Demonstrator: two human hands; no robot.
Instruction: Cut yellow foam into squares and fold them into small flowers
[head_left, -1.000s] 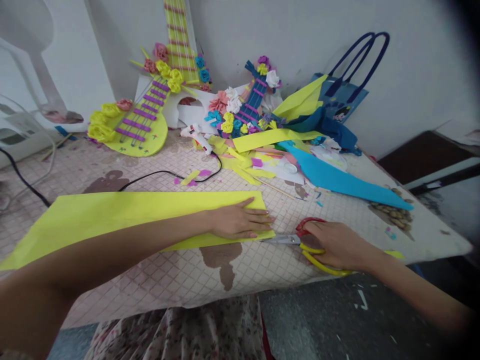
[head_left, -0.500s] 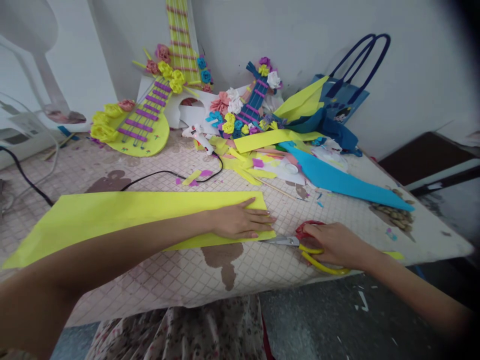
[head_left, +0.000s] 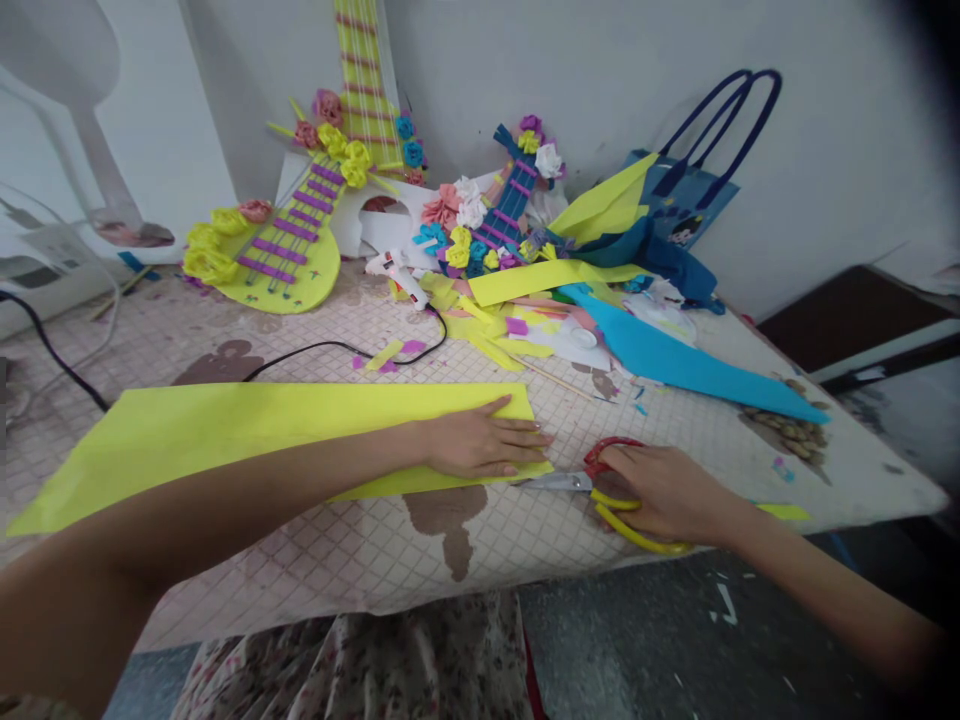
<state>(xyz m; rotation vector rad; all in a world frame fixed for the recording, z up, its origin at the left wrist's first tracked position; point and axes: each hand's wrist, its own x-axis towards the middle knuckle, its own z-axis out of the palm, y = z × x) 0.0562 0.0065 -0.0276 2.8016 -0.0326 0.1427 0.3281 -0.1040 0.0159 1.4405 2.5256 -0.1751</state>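
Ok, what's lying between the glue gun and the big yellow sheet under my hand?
In the head view, a black cord, a small yellow strip and a few purple scraps lie between the glue gun and the big yellow sheet.

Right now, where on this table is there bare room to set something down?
The widest bare patch of tablecloth lies between the yellow sheet and the near edge. A smaller one lies between the blue strip and the right hand. It is crowded toward the wall, with scraps, the glue gun and paper flowers packed close.
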